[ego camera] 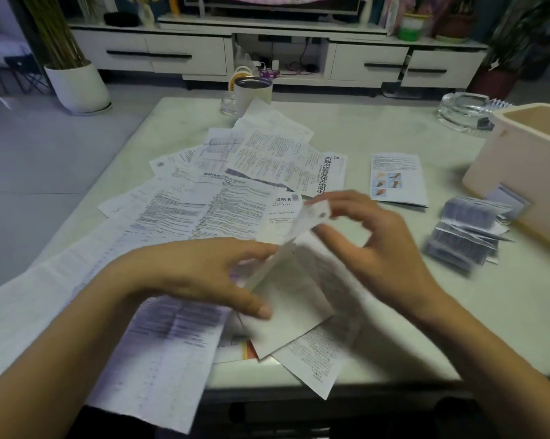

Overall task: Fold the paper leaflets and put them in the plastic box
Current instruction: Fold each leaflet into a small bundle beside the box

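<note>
Shows left hand [204, 274] at lower centre gripping a half-raised leaflet [292, 312], right hand [378, 242] pinching its top edge, likely to fold it over; folded leaflets [467, 236] heaped at right beside the plastic box [505, 172], not yet inside

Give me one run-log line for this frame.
stage: folding | left hand: holds leaflet | right hand: pinches leaflet top | folded stack: on table beside box | loose sheets: spread on table
</note>
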Demonstrator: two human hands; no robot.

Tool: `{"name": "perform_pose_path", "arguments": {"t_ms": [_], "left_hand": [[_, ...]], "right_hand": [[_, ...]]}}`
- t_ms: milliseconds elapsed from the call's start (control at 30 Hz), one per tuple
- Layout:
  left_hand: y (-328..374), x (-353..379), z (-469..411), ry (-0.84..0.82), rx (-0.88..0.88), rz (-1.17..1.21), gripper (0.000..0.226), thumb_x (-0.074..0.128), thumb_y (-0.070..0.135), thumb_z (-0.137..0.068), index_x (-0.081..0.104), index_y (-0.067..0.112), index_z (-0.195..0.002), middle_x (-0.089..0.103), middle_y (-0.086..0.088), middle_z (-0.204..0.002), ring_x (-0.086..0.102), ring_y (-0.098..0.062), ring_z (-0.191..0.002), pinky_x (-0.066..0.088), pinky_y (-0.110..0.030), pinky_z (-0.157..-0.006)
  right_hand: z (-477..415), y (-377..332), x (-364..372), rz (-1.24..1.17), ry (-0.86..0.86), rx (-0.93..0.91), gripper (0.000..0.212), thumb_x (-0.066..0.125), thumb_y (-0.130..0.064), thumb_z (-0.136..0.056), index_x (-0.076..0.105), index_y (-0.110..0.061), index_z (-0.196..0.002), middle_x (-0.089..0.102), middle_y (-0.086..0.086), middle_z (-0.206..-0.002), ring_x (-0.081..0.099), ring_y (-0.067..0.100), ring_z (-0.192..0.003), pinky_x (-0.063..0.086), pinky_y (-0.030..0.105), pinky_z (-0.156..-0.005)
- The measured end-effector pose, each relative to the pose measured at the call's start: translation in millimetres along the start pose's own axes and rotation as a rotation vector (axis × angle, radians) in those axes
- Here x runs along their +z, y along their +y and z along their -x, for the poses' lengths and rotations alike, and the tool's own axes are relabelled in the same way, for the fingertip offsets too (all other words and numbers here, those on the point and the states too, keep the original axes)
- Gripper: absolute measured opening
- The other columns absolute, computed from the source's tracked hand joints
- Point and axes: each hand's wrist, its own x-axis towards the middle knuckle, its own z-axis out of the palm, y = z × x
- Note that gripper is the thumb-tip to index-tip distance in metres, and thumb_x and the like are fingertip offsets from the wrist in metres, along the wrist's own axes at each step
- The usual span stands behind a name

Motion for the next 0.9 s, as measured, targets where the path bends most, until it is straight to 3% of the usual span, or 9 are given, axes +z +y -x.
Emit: {"name": "perform_pose_path", "arguments": {"t_ms": [100, 167, 267, 333, 433, 567, 633, 800, 900], "left_hand": [[15.6, 8.4, -2.5, 0.087, 0.068, 0.248, 0.031, 0.059, 0.052, -0.082, 0.064, 0.034, -0.108, 0.067, 0.017, -0.11, 0.062, -0.002, -0.102, 0.046, -0.026, -0.096], [26.4, 10.8, -4.4, 0.137, 0.065, 0.52, 0.033, 0.051, 0.04, -0.085, 0.068, 0.018, -0.105, 0.072, 0.004, -0.104, 0.067, -0.012, -0.097, 0.051, -0.023, -0.089], [32.5, 11.9, -4.9, 0.214, 0.031, 0.891, 0.031, 0.051, 0.029, -0.08, 0.065, 0.013, -0.102, 0.074, -0.004, -0.096, 0.07, -0.018, -0.087, 0.057, -0.027, -0.077], [32.1, 14.4, -7.5, 0.223, 0.0, 0.975, 0.033, 0.054, 0.029, -0.077, 0.063, 0.011, -0.103, 0.074, -0.007, -0.091, 0.07, -0.021, -0.081, 0.059, -0.031, -0.072], [33.1, 20.9, -11.2, 0.196, -0.035, 0.966, 0.033, 0.056, 0.029, -0.074, 0.064, 0.01, -0.099, 0.074, -0.007, -0.087, 0.07, -0.02, -0.077, 0.059, -0.029, -0.071], [35.4, 25.0, -17.2, 0.246, -0.054, 1.003, 0.036, 0.058, 0.031, -0.074, 0.066, 0.01, -0.102, 0.074, -0.005, -0.088, 0.069, -0.015, -0.075, 0.057, -0.023, -0.063], [34.6, 25.5, -20.2, 0.323, -0.098, 1.044, 0.038, 0.058, 0.033, -0.075, 0.067, 0.008, -0.102, 0.074, -0.005, -0.086, 0.068, -0.014, -0.071, 0.056, -0.022, -0.061], [34.9, 29.2, -25.6, 0.46, -0.185, 1.113, 0.019, 0.056, 0.027, -0.088, 0.067, 0.013, -0.094, 0.074, -0.006, -0.084, 0.07, -0.016, -0.067, 0.057, -0.025, -0.056], [34.6, 29.4, -29.3, 0.539, -0.179, 1.157, 0.02, 0.056, 0.021, -0.089, 0.065, 0.009, -0.101, 0.074, -0.009, -0.091, 0.069, -0.016, -0.07, 0.057, -0.025, -0.058]], "right_hand": [[-4.7, -4.8, -25.2, -0.118, 0.097, 0.109, 0.018, 0.063, -0.013, -0.081, 0.065, -0.021, -0.097, 0.066, -0.004, -0.103, 0.061, 0.004, -0.099, 0.044, 0.019, -0.09], [-4.9, -6.0, -36.4, -0.046, 0.157, 0.129, 0.03, 0.064, -0.017, -0.081, 0.06, -0.026, -0.11, 0.061, -0.006, -0.117, 0.055, 0.007, -0.113, 0.041, 0.027, -0.098], [-4.0, -3.0, -43.5, 0.033, 0.259, 0.266, 0.059, 0.072, -0.024, -0.08, 0.044, -0.027, -0.131, 0.045, -0.009, -0.136, 0.043, 0.005, -0.125, 0.036, 0.028, -0.106], [-3.3, -1.2, -42.9, -0.22, 0.237, 0.565, 0.079, 0.078, -0.033, -0.069, 0.037, -0.025, -0.136, 0.048, -0.006, -0.132, 0.051, 0.007, -0.116, 0.043, 0.032, -0.1], [-0.9, 3.0, -34.1, -0.695, 0.004, 0.91, 0.092, 0.084, -0.037, -0.06, 0.039, -0.016, -0.138, 0.062, 0.003, -0.12, 0.06, 0.017, -0.1, 0.049, 0.03, -0.078], [2.0, 6.8, -24.3, -0.616, 0.092, 0.826, 0.06, 0.07, -0.004, -0.078, 0.043, -0.022, -0.128, 0.07, 0.006, -0.105, 0.066, 0.016, -0.09, 0.05, 0.023, -0.073], [2.2, 5.4, -24.4, -0.574, 0.109, 0.753, 0.062, 0.069, 0.002, -0.077, 0.041, -0.025, -0.126, 0.07, 0.005, -0.101, 0.066, 0.018, -0.089, 0.054, 0.022, -0.073], [3.7, 0.0, -25.2, -0.492, 0.061, 0.716, 0.069, 0.066, 0.006, -0.079, 0.037, -0.021, -0.135, 0.067, 0.012, -0.108, 0.066, 0.022, -0.087, 0.055, 0.034, -0.076], [3.7, 2.2, -23.4, -0.57, 0.114, 0.729, 0.079, 0.061, 0.009, -0.082, 0.021, -0.018, -0.145, 0.068, 0.006, -0.11, 0.068, 0.011, -0.08, 0.055, 0.021, -0.068]]}}
